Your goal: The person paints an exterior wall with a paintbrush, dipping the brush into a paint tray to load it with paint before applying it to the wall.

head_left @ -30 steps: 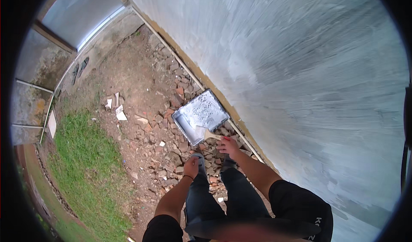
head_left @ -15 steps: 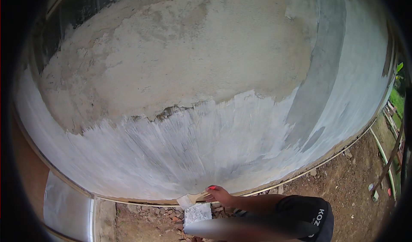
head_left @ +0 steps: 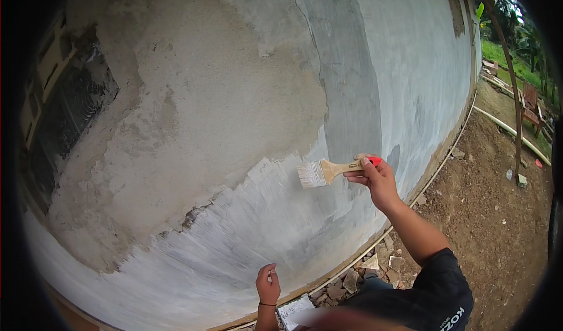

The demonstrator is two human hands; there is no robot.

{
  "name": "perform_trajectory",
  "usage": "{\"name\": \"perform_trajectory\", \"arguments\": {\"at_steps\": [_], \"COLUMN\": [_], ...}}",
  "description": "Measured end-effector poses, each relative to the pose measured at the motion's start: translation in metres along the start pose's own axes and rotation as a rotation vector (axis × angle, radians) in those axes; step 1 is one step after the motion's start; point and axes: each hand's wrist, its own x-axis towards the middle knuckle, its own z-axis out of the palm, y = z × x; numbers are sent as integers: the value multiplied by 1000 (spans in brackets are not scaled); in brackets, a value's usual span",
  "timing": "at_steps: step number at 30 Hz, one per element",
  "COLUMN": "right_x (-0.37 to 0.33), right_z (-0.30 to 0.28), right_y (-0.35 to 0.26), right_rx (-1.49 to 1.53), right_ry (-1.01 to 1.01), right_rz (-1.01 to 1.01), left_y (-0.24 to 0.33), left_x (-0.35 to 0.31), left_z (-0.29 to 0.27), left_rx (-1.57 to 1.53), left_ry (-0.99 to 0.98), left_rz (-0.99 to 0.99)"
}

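A flat paintbrush [head_left: 337,169] with a wooden handle and a red end is in my right hand [head_left: 378,181]. Its pale, white-coated bristles point left, close to the wall [head_left: 211,96]; whether they touch it I cannot tell. Below the bare grey plaster, the wall carries streaky whitish brush strokes. My left hand [head_left: 268,284] is lower down, near the wall's base, fingers loosely bent, with nothing visible in it. Beside that wrist lies a white-smeared flat-topped block or container [head_left: 295,312], partly hidden by my body.
Broken stones and tile pieces [head_left: 352,278] lie along a pale pipe [head_left: 375,246] at the wall's foot. Brown soil [head_left: 475,213] stretches to the right, with a leaning pole [head_left: 513,84] and a wooden chair [head_left: 531,108] farther off. A dark window [head_left: 73,111] is at upper left.
My right hand has lifted the brush from the wall's foot, up and to the right. The view has turned rightward, and my left hand has come into sight.
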Motion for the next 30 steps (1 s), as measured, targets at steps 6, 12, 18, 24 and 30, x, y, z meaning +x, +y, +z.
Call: {"name": "perform_trajectory", "arguments": {"at_steps": [6,12,18,24,30], "right_x": [69,136,181,216,224], "right_z": [-16,-6,-1,-6,35], "right_y": [-104,-200,-257,-290,-315], "right_rx": [-237,-486,-543,-620,-649], "right_ry": [-141,-326,-334,-405,-423], "right_rz": [-328,-691,-900,-1000,-833], "left_y": [92,207,278,317,317], "left_x": [97,191,260,309,363], "left_z": [-24,-47,-38,-30,-27], "left_rx": [68,319,524,811,1128], "left_ry": [-280,-167,-88,65,344], "left_rz": [371,876,996,981,870]}}
